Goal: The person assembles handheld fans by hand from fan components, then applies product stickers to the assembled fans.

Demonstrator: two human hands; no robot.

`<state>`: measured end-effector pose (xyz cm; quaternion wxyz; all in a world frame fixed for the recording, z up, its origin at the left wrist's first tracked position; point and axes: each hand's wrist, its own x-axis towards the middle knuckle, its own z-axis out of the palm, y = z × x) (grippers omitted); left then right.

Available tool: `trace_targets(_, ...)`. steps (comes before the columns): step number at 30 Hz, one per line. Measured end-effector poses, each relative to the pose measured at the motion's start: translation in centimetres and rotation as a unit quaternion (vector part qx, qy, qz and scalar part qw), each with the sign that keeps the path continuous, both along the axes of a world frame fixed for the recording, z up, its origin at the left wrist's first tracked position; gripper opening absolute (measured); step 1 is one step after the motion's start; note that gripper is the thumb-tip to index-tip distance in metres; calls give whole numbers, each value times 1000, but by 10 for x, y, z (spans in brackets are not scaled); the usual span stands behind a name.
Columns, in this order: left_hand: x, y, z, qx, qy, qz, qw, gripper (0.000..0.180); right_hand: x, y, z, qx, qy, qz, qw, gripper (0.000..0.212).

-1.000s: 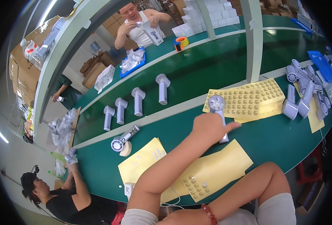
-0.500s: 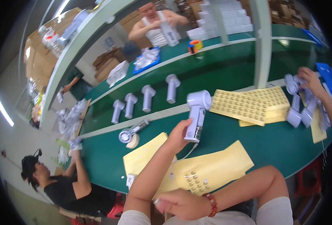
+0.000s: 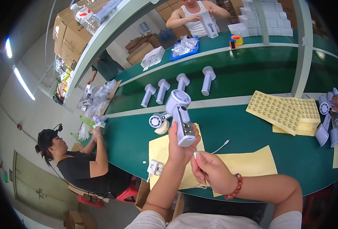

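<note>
A lavender handheld fan (image 3: 183, 124) stands tilted in my left hand (image 3: 175, 149), whose fingers wrap its handle from behind. Its handle front is uncovered, so a circuit board shows. Just under the fan's base, my right hand (image 3: 215, 173) pinches the plug of a white cable (image 3: 195, 152); whether the plug touches the fan, I cannot tell. Another white cable end (image 3: 225, 143) lies on the table to the right. Behind the held fan rests a second fan (image 3: 156, 121), beside a roll of cream tape (image 3: 162, 128).
Yellow sheets (image 3: 249, 164) lie under my hands, near a white charger (image 3: 154, 167). Several fans (image 3: 207, 81) stand on the green belt beyond. Sticker sheets (image 3: 275, 112) and more fans (image 3: 323, 133) are at right, by another person's hand. Co-workers sit left and stand across.
My right hand has come up from near my body to the fan's base and now pinches the cable plug. The view has shifted, and the fan is turned more toward me.
</note>
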<state>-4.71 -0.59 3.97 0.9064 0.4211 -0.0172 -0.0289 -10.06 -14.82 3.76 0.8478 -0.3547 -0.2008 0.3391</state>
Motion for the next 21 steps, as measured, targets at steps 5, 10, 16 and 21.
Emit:
trace_targets(5,-9,-1,-8,54,-71,-6,996,48,2,-6,7,4,-49,2,999,37)
trace_targets(10,-20,-4,-10,30,-92,35,995,50,0,-2,2,5,-31,4,1000,34)
trace_targets(16,-23,0,0,170,-202,135,955,50,-9,-1,4,-12,15,31,999,36)
trace_targets(21,-24,7,11,192,-208,90,955,49,-11,-1,7,-12,-7,24,1000,37)
